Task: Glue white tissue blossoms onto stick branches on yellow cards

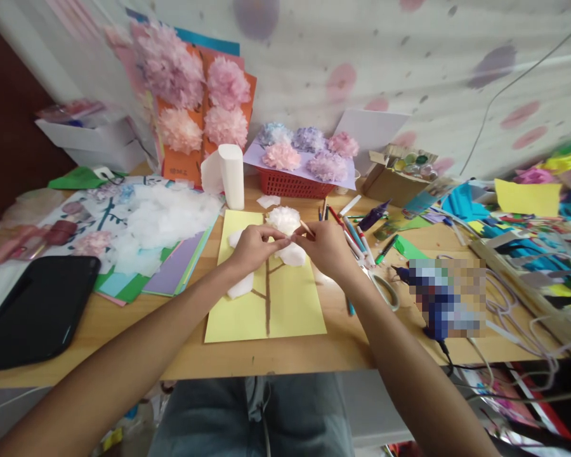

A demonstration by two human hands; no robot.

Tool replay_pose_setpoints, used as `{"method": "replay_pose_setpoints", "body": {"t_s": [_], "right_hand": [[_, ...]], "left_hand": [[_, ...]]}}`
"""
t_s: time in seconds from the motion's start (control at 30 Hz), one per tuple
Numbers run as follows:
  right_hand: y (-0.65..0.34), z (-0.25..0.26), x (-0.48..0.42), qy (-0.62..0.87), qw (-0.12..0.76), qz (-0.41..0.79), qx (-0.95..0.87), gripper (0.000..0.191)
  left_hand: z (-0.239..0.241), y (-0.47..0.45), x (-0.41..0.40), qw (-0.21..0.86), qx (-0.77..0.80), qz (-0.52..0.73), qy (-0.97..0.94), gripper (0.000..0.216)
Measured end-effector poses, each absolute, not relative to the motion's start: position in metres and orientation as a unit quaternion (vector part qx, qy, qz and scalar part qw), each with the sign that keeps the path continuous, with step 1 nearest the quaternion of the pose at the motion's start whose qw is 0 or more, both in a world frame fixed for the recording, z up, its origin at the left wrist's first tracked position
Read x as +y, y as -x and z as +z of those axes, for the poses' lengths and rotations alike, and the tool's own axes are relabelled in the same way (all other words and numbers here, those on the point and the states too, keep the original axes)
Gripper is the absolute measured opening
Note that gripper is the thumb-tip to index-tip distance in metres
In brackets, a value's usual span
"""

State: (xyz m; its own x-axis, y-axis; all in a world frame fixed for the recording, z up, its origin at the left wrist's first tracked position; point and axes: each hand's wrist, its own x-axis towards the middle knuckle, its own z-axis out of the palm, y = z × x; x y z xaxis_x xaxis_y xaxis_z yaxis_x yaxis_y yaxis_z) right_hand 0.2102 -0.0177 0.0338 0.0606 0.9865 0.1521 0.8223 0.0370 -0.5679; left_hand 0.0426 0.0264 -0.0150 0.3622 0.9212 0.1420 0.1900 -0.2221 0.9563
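Observation:
A yellow sheet (285, 304) with a brown drawn tree trunk lies on the wooden table in front of me. White tissue puffs (284, 218) sit on its upper part. My left hand (253, 246) is closed, its fingertips pinching at a white tissue piece (292, 255) over the sheet. My right hand (327, 247) is closed on a thin wooden stick or pencil (306, 228) whose tip points toward the tissue. Both hands meet above the trunk's top.
A black tablet (35, 311) lies at the left. Coloured paper and white tissue (162, 219) lie beside it. A tissue roll (232, 174), red basket (292, 184) with paper flowers, pens (356, 238), scissors (385, 289) and a glue gun (433, 311) lie around.

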Motion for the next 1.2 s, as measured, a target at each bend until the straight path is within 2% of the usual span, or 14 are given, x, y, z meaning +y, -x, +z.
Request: {"method": "replay_pose_setpoints", "body": {"t_s": [0.13, 0.4, 0.5, 0.57, 0.73, 0.8, 0.93, 1.07, 1.2], "right_hand": [[-0.213, 0.032, -0.018, 0.671, 0.253, 0.149, -0.681, 0.02], [-0.209, 0.032, -0.02, 0.668, 0.233, 0.145, -0.692, 0.02], [-0.21, 0.032, -0.02, 0.665, 0.233, 0.147, -0.695, 0.026], [-0.215, 0.033, -0.021, 0.666, 0.265, 0.149, -0.681, 0.031], [-0.233, 0.04, -0.033, 0.629, 0.475, 0.094, -0.608, 0.048], [-0.237, 0.042, -0.041, 0.618, 0.519, 0.068, -0.587, 0.055], [-0.235, 0.039, -0.056, 0.602, 0.557, 0.114, -0.561, 0.059], [-0.229, 0.023, -0.06, 0.592, 0.541, 0.174, -0.572, 0.05], [-0.226, 0.008, -0.057, 0.626, 0.522, 0.151, -0.56, 0.041]], "left_hand": [[-0.016, -0.04, 0.028, 0.438, 0.409, 0.378, -0.706, 0.026], [-0.013, -0.04, 0.025, 0.422, 0.384, 0.393, -0.721, 0.019], [-0.013, -0.04, 0.024, 0.422, 0.38, 0.396, -0.721, 0.016], [-0.015, -0.04, 0.025, 0.42, 0.39, 0.393, -0.719, 0.013], [-0.024, -0.041, 0.029, 0.394, 0.439, 0.376, -0.715, 0.006], [-0.027, -0.043, 0.031, 0.384, 0.45, 0.373, -0.715, 0.005], [-0.03, -0.049, 0.032, 0.384, 0.455, 0.372, -0.712, 0.005], [-0.029, -0.052, 0.03, 0.38, 0.464, 0.365, -0.712, 0.005], [-0.028, -0.052, 0.027, 0.378, 0.46, 0.371, -0.712, 0.008]]}}
